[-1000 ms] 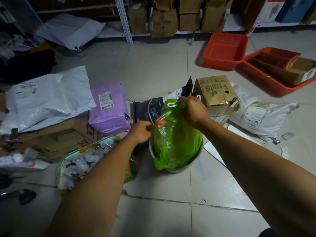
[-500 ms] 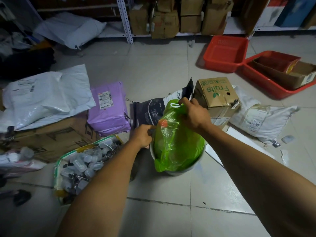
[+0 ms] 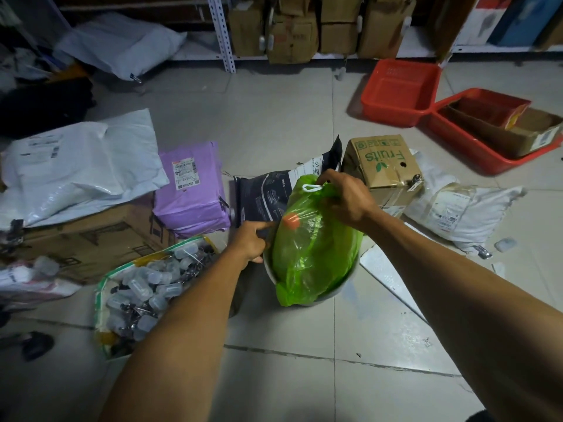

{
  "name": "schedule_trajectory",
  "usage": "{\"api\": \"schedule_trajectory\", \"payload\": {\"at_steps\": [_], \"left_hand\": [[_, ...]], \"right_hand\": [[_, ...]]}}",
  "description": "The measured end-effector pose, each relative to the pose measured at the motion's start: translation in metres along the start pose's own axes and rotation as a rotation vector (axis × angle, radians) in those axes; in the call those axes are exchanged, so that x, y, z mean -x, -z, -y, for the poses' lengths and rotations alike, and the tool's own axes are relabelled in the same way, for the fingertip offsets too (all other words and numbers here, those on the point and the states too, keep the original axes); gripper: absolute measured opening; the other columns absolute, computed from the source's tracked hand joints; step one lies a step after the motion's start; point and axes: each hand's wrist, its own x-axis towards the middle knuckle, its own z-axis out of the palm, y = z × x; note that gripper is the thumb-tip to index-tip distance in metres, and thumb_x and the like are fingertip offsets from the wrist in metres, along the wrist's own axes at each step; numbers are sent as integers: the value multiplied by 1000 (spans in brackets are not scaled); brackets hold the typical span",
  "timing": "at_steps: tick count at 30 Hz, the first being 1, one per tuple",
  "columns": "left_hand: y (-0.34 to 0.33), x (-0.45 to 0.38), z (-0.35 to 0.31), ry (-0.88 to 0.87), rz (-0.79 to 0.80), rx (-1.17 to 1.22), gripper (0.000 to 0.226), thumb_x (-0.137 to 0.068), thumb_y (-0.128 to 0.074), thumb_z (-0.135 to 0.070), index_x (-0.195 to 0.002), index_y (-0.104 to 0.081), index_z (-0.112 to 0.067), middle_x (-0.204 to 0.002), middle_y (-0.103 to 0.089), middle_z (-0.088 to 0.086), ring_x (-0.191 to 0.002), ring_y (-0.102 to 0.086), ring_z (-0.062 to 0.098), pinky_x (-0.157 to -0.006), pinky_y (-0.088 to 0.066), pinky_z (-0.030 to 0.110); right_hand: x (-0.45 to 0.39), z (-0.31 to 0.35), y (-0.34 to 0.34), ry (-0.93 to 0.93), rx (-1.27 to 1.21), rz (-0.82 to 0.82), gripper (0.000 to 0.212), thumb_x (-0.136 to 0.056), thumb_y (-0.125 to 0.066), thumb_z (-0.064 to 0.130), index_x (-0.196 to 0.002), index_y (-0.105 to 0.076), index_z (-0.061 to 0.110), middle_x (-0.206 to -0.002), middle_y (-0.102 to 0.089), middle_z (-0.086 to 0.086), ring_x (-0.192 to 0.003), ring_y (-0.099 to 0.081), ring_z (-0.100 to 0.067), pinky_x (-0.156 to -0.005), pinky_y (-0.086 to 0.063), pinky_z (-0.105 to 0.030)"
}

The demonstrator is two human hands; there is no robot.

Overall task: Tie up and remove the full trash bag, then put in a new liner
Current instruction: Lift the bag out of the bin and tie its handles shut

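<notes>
Since a second ago the green trash bag (image 3: 313, 245) has risen: more of its bulging body stands above the grey bin (image 3: 341, 289), and its gathered neck sits higher, so we judge the lift-out under way, with no new liner in sight yet. Our right hand (image 3: 344, 202) is clenched on the bunched neck, just beside the white drawstring loop (image 3: 312, 187) that pokes out at the top. Our left hand (image 3: 251, 242) grips the bin's left rim, fingers curled over it, apparently holding it down. The bag is thin, glossy, translucent film, creased and taut over lumpy contents; an orange round shape (image 3: 291, 221) shows through near the top. Its lower end still sits inside the bin, on the tiled floor (image 3: 350, 336) between the purple parcel (image 3: 190, 190) and the cardboard fruit box (image 3: 384, 166).
</notes>
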Motion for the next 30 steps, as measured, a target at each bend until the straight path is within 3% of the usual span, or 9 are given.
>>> {"api": "schedule_trajectory", "payload": {"at_steps": [2,7,9,13,17,22,26,28,30], "left_hand": [[1,1,-4,9,-10,15,53,-90,-56,8,-133,-58,-23,-122,-63,15,-102,-65,30,-63,-58,36],[5,6,-13,46,-12,-35,50,-89,-56,10,-132,-59,-16,-119,-64,19,-105,-64,39,-80,-57,55],[4,9,-15,73,2,-14,42,-90,-56,8,-125,-61,-15,-113,-62,17,-102,-63,40,-78,-56,53],[3,12,-25,214,-2,249,15,-95,-49,-4,-106,-59,-9,-95,-58,16,-76,-56,29,-69,-47,38],[7,8,-23,105,1,124,21,-93,-56,-1,-111,-65,-6,-90,-59,15,-85,-58,33,-72,-51,44],[20,1,-11,23,-34,9,28,-91,-63,-6,-119,-65,-10,-102,-63,21,-91,-63,34,-60,-54,35],[23,-5,-9,124,-29,241,13,-94,-54,-2,-104,-64,-4,-83,-57,14,-63,-61,23,-49,-48,25],[21,-6,-13,233,-21,481,10,-93,-51,-2,-87,-59,-2,-79,-51,13,-66,-59,27,-66,-53,32],[20,-7,-15,296,-9,586,12,-89,-53,-7,-79,-55,0,-81,-52,15,-80,-55,31,-90,-44,43]], "right_hand": [[1,2,5,3,-15,-3,39,-79,-68,10,-114,-58,23,-111,-64,-13,-93,-61,-29,-76,-54,-43],[-3,14,16,29,-57,-7,36,-79,-71,12,-112,-62,25,-105,-68,-8,-91,-64,-27,-76,-55,-39],[-3,20,16,58,-64,4,34,-80,-71,12,-110,-63,25,-103,-69,-7,-90,-64,-26,-75,-56,-40],[-2,26,15,87,-71,14,33,-79,-70,11,-108,-64,27,-104,-69,-5,-90,-63,-25,-76,-56,-43],[-3,26,15,87,-91,-3,33,-78,-70,10,-106,-64,27,-99,-69,-3,-86,-63,-23,-73,-55,-39],[-5,30,19,79,-151,-26,29,-83,-70,12,-107,-65,26,-98,-68,-4,-87,-65,-23,-73,-56,-36],[-7,37,21,92,-173,-29,29,-82,-71,10,-108,-66,23,-101,-69,-5,-90,-65,-23,-78,-57,-40],[-7,41,21,107,-165,-28,29,-83,-70,10,-109,-66,22,-105,-69,-5,-93,-64,-23,-80,-56,-40],[-7,44,20,127,-145,-19,30,-83,-70,10,-110,-65,21,-109,-68,-6,-97,-63,-24,-82,-54,-39]]}}
